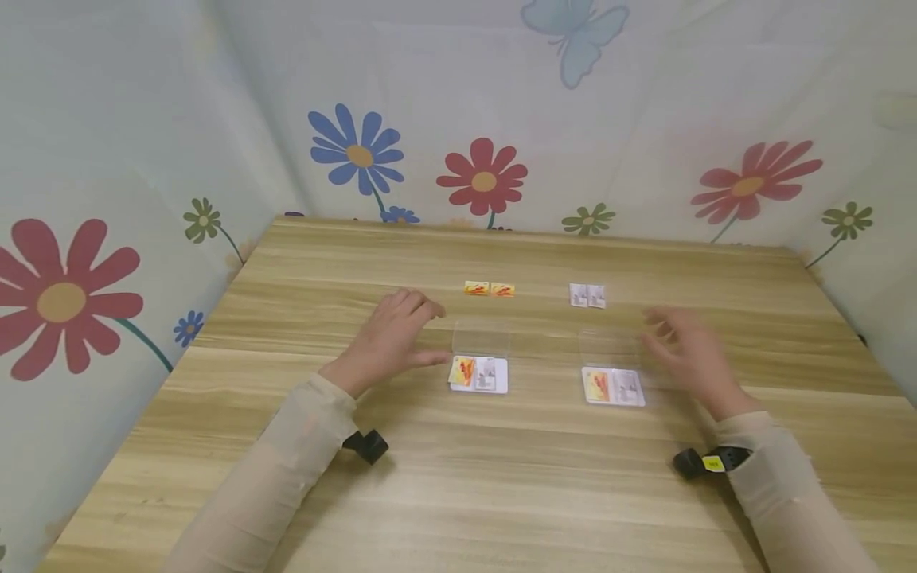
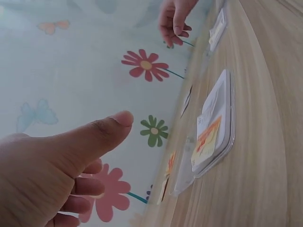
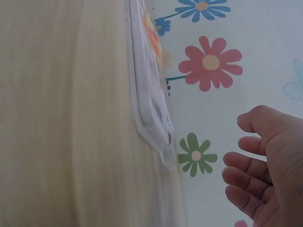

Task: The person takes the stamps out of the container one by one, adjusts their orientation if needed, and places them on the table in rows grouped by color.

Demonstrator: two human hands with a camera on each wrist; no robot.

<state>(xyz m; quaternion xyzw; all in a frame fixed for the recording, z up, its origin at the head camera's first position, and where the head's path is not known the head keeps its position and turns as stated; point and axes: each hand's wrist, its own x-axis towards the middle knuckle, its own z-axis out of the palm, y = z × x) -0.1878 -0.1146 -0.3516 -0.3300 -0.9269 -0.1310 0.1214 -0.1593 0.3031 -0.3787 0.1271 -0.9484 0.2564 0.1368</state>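
With relaxed fingers and nothing in left hand (image 1: pixel 390 338) or right hand (image 1: pixel 688 350), prob best to steady cases (image 1: pixel 503 376) sideways, sparing cards (image 1: pixel 503 290) nearer the desk (image 1: pixel 530 477)'s far edge.

Worktop (image 1: pixel 458 493): wood-grained, smooth, with a faint sheen
Left case (image 1: pixel 481 339): clear, thin, glossy plastic lid; smooth white base
Right case (image 1: pixel 609 348): the same clear plastic and smooth white
Orange cards (image 1: pixel 503 290): thin, flat, paper-like, printed
Grey cards (image 1: pixel 596 297): thin, pale, paper-like, printed
Backdrop (image 1: pixel 444 72): printed sheet, softly creased, mostly matt; cloth or plastic, cannot tell
Sleeves (image 1: pixel 282 450): thin, matt, wrinkled cloth
Wrist cameras (image 1: pixel 374 446): black, plastic-looking
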